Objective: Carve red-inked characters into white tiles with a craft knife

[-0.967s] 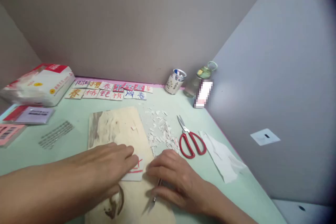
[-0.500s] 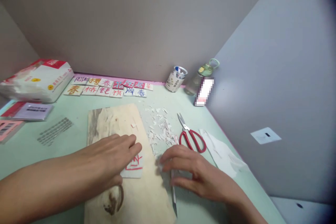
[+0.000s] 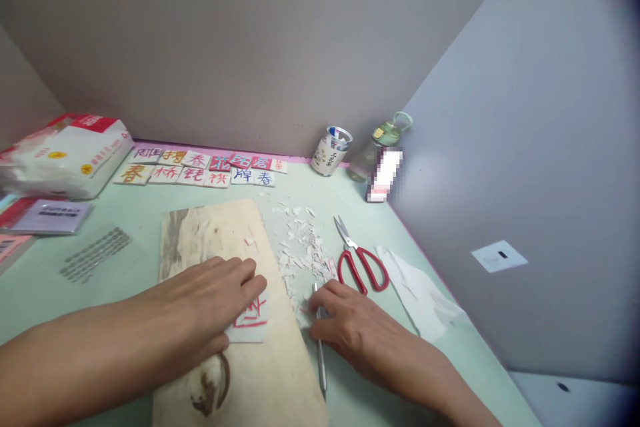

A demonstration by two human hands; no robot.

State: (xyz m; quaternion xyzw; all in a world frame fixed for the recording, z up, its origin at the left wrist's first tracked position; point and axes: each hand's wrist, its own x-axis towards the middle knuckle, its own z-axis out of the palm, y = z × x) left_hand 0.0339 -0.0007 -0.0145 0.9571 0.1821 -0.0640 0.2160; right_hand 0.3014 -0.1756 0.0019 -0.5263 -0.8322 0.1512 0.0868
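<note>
My left hand point(image 3: 215, 303) lies over a small white square slab point(image 3: 254, 327) with a red character on it, pressing it onto the wooden board point(image 3: 265, 373). Its thumb is at the slab's near left edge, and the fingers cover most of the slab's left part. To the right of the board, my right hand point(image 3: 345, 317) has thumb and fingers closed around a slim silver craft knife point(image 3: 321, 363). The knife slants along the board's right edge, its point toward me. White shavings point(image 3: 305, 247) lie scattered just beyond the right hand.
Red-handled scissors point(image 3: 361, 260) and a crumpled white tissue point(image 3: 425, 300) lie right. Behind stand a tin point(image 3: 330, 153), a green-lidded bottle point(image 3: 363, 160) and a phone point(image 3: 385, 175). Two rows of lettered tiles point(image 3: 167, 175) and a tissue pack point(image 3: 75, 153) are at back left.
My right hand has closed on the craft knife, which has shifted slightly away from me. My left hand stays on the slab. The whole view has slid a little.
</note>
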